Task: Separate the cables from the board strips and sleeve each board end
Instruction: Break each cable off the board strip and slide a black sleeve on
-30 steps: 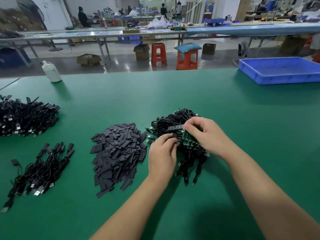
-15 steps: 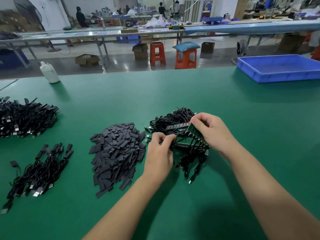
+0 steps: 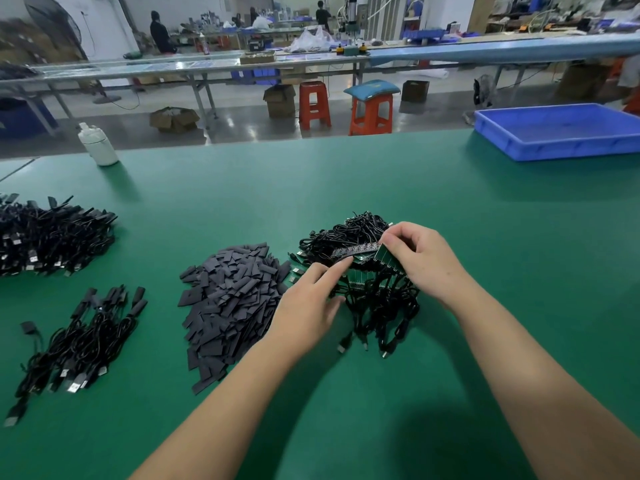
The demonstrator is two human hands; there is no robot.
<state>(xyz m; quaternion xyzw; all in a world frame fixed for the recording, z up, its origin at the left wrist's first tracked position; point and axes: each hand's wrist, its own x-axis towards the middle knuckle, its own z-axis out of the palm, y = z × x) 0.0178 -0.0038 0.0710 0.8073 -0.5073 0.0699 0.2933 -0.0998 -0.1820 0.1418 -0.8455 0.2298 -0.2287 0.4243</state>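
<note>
Board strips: green board strip (image 3: 386, 258) pinched at its far end by the right hand (image 3: 422, 261), lifted at a tilt over the tangled cable pile (image 3: 363, 271); more strips lie in that pile.
Right grip: thumb and fingers closed on the strip.
Left grip: left hand (image 3: 311, 299) with fingers mostly straight, index tip touching a strip at the pile's left edge; it has hold of nothing that I can see.
Cables: black leads hang from the strips and trail off the pile's near side, plugs resting on the tabletop (image 3: 346, 188).
Step in hand: likely separating, one strip being singled out of the pile.
Next move: probably the left hand must take a cable or board end and part it from the strip, then reach for a sleeve.
Sleeves: heap of flat dark sleeves (image 3: 232, 299) just left of the cable pile.
Other cables: a small bundle (image 3: 79, 341) and a larger heap (image 3: 52, 233), both well left of the pile.
Container: blue tray (image 3: 554, 147) far right of the pile; nothing visible inside.
Bottle: white bottle (image 3: 98, 145) far left, at the tabletop's far edge.
</note>
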